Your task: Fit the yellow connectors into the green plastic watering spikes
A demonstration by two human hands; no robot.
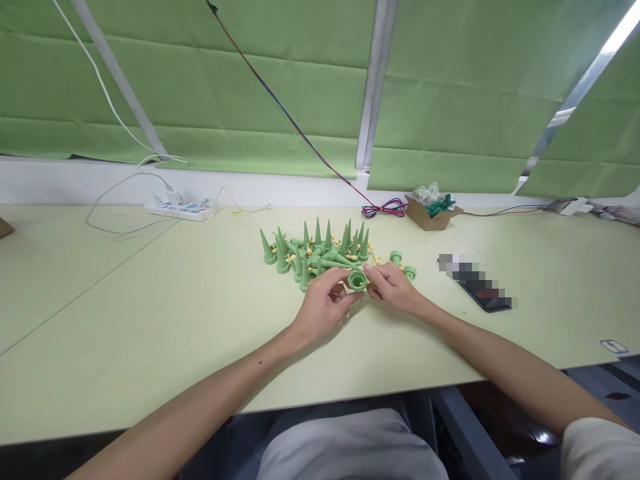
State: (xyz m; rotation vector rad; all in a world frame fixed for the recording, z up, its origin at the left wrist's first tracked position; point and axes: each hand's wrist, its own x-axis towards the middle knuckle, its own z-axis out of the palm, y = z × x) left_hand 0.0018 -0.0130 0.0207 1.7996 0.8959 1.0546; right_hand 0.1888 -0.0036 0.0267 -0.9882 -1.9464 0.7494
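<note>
Power strip (183, 211) at left rear of pale table (150, 320), cables attached; cluster of green spikes (330, 253) mixed with small yellow pieces (376, 259), some spikes upright, others lying; left hand (323, 307) just in front of cluster, fingers and thumb gripping hollow green part (357, 281); part between both hands, round opening facing wearer; right hand (393, 287) with fingers curled, tips at part's right side; whether they grip it, cannot tell; loose green fittings (410, 273) just beyond right hand; cardboard box (433, 217) near wall; phone (483, 287) flat at right, partly pixelated.
</note>
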